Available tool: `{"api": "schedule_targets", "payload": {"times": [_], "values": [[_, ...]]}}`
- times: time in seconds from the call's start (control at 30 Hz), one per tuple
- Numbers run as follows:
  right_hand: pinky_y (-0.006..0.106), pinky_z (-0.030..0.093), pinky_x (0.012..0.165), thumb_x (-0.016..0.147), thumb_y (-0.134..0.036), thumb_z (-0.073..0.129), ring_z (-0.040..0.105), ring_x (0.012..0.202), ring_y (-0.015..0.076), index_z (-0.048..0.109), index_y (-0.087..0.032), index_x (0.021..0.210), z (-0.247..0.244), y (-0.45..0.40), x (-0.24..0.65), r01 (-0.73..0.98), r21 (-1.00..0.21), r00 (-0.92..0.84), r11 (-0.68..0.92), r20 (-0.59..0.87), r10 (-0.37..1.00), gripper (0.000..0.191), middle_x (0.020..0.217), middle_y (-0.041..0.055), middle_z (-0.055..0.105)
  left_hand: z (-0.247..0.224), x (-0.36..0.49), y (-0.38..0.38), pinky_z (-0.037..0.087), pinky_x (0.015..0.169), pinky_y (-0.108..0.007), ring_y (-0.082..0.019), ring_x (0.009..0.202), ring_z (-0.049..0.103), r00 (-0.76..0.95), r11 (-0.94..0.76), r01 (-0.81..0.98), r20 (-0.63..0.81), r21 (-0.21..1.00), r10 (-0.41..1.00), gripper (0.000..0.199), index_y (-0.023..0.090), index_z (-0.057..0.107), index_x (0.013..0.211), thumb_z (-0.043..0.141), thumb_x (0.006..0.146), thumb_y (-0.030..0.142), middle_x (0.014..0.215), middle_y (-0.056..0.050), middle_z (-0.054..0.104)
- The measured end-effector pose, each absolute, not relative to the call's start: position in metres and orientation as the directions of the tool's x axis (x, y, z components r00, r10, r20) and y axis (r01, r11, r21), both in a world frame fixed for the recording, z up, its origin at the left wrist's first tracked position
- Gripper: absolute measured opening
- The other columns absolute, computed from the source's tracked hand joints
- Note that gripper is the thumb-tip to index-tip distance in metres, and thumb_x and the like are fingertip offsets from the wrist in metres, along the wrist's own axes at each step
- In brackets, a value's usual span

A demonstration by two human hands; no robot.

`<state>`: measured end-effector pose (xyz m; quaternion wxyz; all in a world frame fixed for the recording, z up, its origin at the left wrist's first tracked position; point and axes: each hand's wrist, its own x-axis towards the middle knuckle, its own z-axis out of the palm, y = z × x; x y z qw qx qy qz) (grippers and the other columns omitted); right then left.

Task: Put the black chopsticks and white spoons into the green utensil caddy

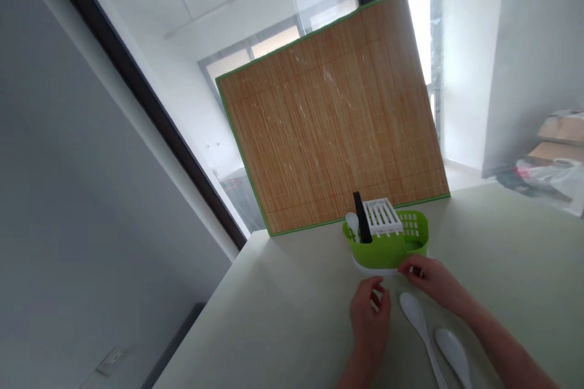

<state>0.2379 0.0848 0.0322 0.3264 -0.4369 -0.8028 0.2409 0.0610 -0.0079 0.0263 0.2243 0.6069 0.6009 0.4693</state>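
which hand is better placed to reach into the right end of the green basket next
Probably the right hand: it is close by that end of the green basket, while the left hand sits farther back and leftward.

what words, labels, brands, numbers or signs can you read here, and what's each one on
None: no text can be read anywhere in this view.
Green holder: no lettering can be made out.
Left large white spoon and right large white spoon: no marking can be made out.
Woven mat: no writing can be made out.
Cardboard boxes at far right: too blurred to tell whether anything is printed.
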Motion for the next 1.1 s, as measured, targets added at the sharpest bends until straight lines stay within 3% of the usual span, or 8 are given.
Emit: {"api": "schedule_targets", "payload": {"times": [0.1, 0.2, 0.27, 0.4, 0.53, 0.73, 0.97, 1.1], "values": [[0.03, 0.043, 0.071, 0.075, -0.026, 0.045, 0.06, 0.075, 0.0184, 0.065, -0.021, 0.085, 0.024, 0.087, 0.233, 0.598, -0.653, -0.349, 0.464, 0.308, 0.885, 0.023, 0.085, 0.0039, 0.068, 0.021, 0.075, -0.017, 0.043, 0.076, -0.029, -0.017, 0.08, 0.057, -0.062, -0.106, 0.695, 0.206, 0.711, 0.977, 0.034, 0.023, 0.057, 0.109, 0.056, 0.077, 0.035, 0.096, -0.003, 0.062], [0.03, 0.043, 0.071, 0.075, -0.027, 0.046, 0.06, 0.075, 0.0186, 0.065, -0.022, 0.087, 0.02, 0.089, 0.233, 0.614, -0.654, -0.346, 0.442, 0.28, 0.895, 0.023, 0.085, 0.0035, 0.068, 0.014, 0.084, -0.017, 0.042, 0.082, -0.033, -0.021, 0.093, 0.056, -0.038, -0.046, 0.784, 0.122, 0.619, 0.992, 0.054, 0.022, 0.042, 0.129, 0.053, 0.078, 0.037, 0.112, -0.008, 0.058], [0.029, 0.043, 0.07, 0.075, -0.028, 0.046, 0.06, 0.075, 0.018, 0.066, -0.022, 0.088, 0.02, 0.088, 0.234, 0.615, -0.655, -0.354, 0.439, 0.269, 0.896, 0.024, 0.084, 0.0031, 0.068, 0.01, 0.086, -0.01, 0.041, 0.082, -0.034, -0.023, 0.093, 0.057, -0.032, -0.031, 0.814, 0.097, 0.58, 0.995, 0.054, 0.02, 0.041, 0.131, 0.05, 0.08, 0.035, 0.111, -0.01, 0.06], [0.028, 0.042, 0.067, 0.077, -0.03, 0.044, 0.059, 0.072, 0.0175, 0.066, -0.021, 0.09, 0.022, 0.082, 0.237, 0.619, -0.661, -0.345, 0.423, 0.255, 0.903, 0.027, 0.081, 0.0032, 0.067, 0.004, 0.083, 0.009, 0.042, 0.07, -0.033, -0.023, 0.078, 0.061, -0.021, -0.023, 0.827, 0.071, 0.561, 0.997, 0.024, 0.022, 0.063, 0.097, 0.054, 0.076, 0.03, 0.084, -0.006, 0.067], [0.027, 0.041, 0.06, 0.079, -0.035, 0.043, 0.057, 0.062, 0.0166, 0.066, -0.02, 0.09, 0.021, 0.074, 0.235, 0.622, -0.674, -0.34, 0.398, 0.225, 0.913, 0.029, 0.071, 0.0021, 0.065, 0.003, 0.074, 0.02, 0.038, 0.058, -0.027, -0.018, 0.064, 0.059, -0.071, -0.001, 0.758, 0.084, 0.652, 0.994, 0.013, 0.021, 0.065, 0.079, 0.055, 0.076, 0.029, 0.069, -0.003, 0.065], [0.027, 0.038, 0.06, 0.086, -0.043, 0.036, 0.056, 0.064, 0.0169, 0.064, -0.02, 0.09, 0.02, 0.067, 0.22, 0.638, -0.662, -0.346, 0.394, 0.21, 0.914, 0.037, 0.069, 0.0019, 0.064, 0.044, 0.047, 0.023, 0.036, 0.054, -0.021, -0.011, 0.057, 0.052, -0.166, -0.15, 0.627, 0.32, 0.764, 0.933, 0.018, 0.02, 0.06, 0.079, 0.049, 0.083, 0.034, 0.063, 0.002, 0.059], [0.025, 0.032, 0.057, 0.081, -0.033, 0.045, 0.054, 0.062, 0.0157, 0.058, -0.02, 0.063, 0.006, 0.065, 0.217, 0.743, -0.561, -0.353, 0.365, 0.136, 0.926, 0.027, 0.064, 0.0023, 0.061, 0.155, 0.005, 0.038, 0.04, 0.06, -0.019, -0.009, 0.062, 0.053, -0.292, -0.34, 0.711, 0.699, 0.615, 0.653, 0.025, 0.019, 0.06, 0.089, 0.049, 0.085, 0.04, 0.072, 0.0, 0.061], [0.024, 0.029, 0.054, 0.08, -0.033, 0.045, 0.05, 0.058, 0.0139, 0.057, -0.02, 0.059, 0.001, 0.064, 0.217, 0.751, -0.535, -0.395, 0.386, 0.105, 0.913, 0.027, 0.06, 0.001, 0.058, 0.189, -0.006, 0.069, 0.039, 0.06, -0.019, -0.009, 0.064, 0.054, -0.253, -0.352, 0.785, 0.782, 0.51, 0.569, 0.025, 0.018, 0.061, 0.09, 0.048, 0.086, 0.04, 0.074, 0.0, 0.061]]}}
